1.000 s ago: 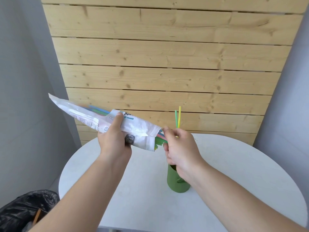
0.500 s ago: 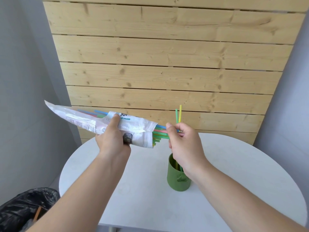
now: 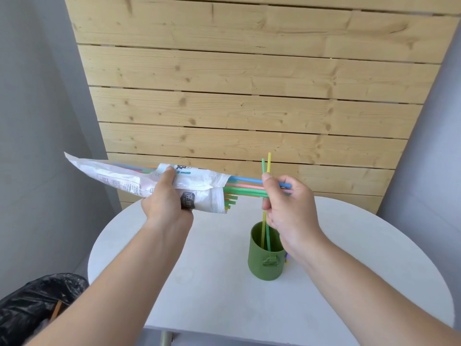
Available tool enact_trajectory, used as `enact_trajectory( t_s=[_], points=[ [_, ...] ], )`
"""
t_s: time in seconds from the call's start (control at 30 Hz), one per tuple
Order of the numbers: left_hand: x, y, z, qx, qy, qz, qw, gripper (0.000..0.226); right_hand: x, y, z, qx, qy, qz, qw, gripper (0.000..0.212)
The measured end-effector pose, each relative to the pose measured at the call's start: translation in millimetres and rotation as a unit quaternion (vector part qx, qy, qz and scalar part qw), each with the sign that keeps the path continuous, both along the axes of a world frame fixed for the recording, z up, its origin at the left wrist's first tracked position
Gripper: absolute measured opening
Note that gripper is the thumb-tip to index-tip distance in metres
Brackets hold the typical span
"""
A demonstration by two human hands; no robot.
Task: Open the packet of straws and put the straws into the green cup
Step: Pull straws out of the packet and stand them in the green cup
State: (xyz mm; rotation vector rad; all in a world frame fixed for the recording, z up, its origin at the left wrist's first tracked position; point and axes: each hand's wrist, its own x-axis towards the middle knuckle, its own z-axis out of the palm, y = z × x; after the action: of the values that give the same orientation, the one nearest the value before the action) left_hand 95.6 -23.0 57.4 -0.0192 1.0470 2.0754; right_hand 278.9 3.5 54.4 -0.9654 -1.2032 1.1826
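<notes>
Your left hand (image 3: 166,208) squeezes the packet (image 3: 139,182) above the table (image 3: 224,295). Your right hand (image 3: 287,206) pinches straws (image 3: 245,187) (half out) above the green cup (image 3: 265,260), which holds two.

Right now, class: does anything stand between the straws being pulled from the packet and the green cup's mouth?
Nothing blocks it. The pulled straws sit above the green cup, whose mouth is open; two upright straws already stand inside.

Head-worn view, forward and down (close) over table (image 3: 224,308)
</notes>
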Motion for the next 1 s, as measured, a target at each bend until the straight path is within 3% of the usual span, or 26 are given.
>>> enact_trajectory(
  t_s=[0.17,0.37,0.53,0.67,1.0],
  points=[
    [-5,-1,1,-0.011,-0.004,0.002,1.000,0.047,16,5,7,-0.019,0.018,0.003,1.000,0.025],
    [-2,0,0,-0.016,0.000,0.003,1.000,0.041,21,2,4,-0.064,-0.063,0.026,0.996,0.041],
    [2,0,1,-0.019,0.017,0.010,1.000,0.055,12,-4,0,-0.094,-0.034,0.060,0.993,0.026],
    [-1,-1,-1,-0.017,0.008,0.010,1.000,0.052,16,2,7,-0.073,-0.004,0.072,0.995,0.013],
    [-19,-5,0,-0.022,-0.001,0.021,1.000,0.044,81,26,39,-0.036,-0.060,0.104,0.992,0.009]
  ],
)
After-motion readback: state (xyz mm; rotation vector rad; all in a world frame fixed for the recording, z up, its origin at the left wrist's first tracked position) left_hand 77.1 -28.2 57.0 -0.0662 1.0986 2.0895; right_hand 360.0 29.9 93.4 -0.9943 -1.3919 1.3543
